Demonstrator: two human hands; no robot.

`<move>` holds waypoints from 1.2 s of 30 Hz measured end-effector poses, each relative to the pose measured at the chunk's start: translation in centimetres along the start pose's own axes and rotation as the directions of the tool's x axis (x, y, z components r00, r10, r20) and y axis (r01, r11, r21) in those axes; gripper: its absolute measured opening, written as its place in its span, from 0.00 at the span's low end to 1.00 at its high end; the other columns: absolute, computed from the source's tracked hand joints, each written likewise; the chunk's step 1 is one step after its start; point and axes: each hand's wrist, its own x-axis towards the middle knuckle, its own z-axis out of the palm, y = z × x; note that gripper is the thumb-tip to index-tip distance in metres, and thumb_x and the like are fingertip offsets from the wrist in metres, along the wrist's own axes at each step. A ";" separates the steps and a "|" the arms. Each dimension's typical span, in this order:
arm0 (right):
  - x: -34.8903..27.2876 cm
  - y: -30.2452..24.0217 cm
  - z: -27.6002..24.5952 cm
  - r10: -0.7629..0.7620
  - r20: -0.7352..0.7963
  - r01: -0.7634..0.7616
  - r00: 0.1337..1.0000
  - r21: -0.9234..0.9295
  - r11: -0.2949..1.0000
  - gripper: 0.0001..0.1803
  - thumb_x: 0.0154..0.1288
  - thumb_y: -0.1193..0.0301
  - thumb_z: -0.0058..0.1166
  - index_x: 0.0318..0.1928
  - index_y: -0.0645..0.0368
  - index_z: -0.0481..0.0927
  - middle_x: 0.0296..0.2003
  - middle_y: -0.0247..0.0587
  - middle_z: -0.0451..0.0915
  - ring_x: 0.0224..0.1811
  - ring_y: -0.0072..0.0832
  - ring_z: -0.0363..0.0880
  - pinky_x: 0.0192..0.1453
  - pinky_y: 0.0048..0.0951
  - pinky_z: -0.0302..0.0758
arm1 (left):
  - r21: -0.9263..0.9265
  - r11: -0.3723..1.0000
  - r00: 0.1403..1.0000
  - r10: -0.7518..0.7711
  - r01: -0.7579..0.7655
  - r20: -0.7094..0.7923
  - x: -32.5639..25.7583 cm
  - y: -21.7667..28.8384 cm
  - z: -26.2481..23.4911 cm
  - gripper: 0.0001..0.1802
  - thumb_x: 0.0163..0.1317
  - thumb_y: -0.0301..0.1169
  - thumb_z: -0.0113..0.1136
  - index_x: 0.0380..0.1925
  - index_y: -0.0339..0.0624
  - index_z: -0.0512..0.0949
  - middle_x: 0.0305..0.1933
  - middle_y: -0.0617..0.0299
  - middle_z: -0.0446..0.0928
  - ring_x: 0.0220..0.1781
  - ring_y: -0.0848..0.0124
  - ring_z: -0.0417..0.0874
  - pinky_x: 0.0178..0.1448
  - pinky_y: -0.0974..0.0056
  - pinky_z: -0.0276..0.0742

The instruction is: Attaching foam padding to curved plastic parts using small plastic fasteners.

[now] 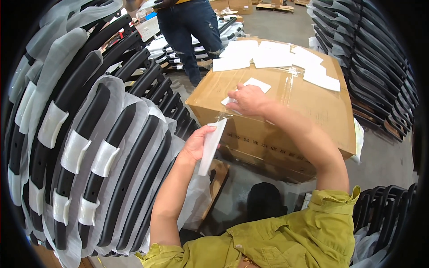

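Note:
My left hand point(196, 144) grips a stack of white paper slips point(211, 147) on edge, next to the near corner of a large taped cardboard box point(308, 107). My right hand point(249, 100) rests on the box top, fingers pressed on a white slip point(228, 102) at the box's near-left edge. Another white slip point(258, 84) lies just beyond that hand. Several larger white sheets point(272, 57) are spread over the far part of the box top.
Rows of black curved chair parts wrapped in white foam point(89, 147) stand stacked to my left. More black parts point(366, 58) are stacked at the right. Another person in dark jeans point(190, 31) stands beyond the box. Wooden pallets point(273, 6) lie on the concrete floor point(384, 161).

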 end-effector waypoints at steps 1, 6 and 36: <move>0.1 0.0 0.1 0.001 0.000 -0.001 1.000 0.000 1.000 0.20 0.56 0.54 0.46 0.41 0.55 0.75 0.36 0.52 0.71 0.40 0.42 0.73 0.45 0.38 0.70 | 0.001 1.000 1.000 -0.001 0.001 0.001 0.0 0.1 -0.4 0.07 0.54 0.31 0.51 0.31 0.41 0.72 0.20 0.65 0.70 0.19 0.74 0.69 0.27 0.68 0.69; 0.1 -0.3 0.4 0.018 -0.033 -0.019 0.999 -0.030 0.999 0.21 0.51 0.53 0.51 0.39 0.56 0.75 0.34 0.53 0.71 0.37 0.43 0.75 0.41 0.39 0.72 | -0.270 0.960 0.986 -0.028 0.073 0.167 0.3 -0.5 -1.8 0.13 0.61 0.40 0.48 0.32 0.41 0.72 0.16 0.71 0.68 0.13 0.80 0.66 0.24 0.73 0.68; 0.2 0.0 0.9 0.041 -0.040 -0.041 0.998 -0.002 0.999 0.15 0.60 0.60 0.41 0.40 0.57 0.72 0.37 0.53 0.70 0.39 0.46 0.72 0.44 0.40 0.70 | 0.139 0.740 0.689 0.667 -0.659 -0.284 -12.1 -3.0 2.8 0.14 0.51 0.25 0.59 0.38 0.34 0.72 0.36 0.58 0.76 0.36 0.74 0.76 0.43 0.69 0.73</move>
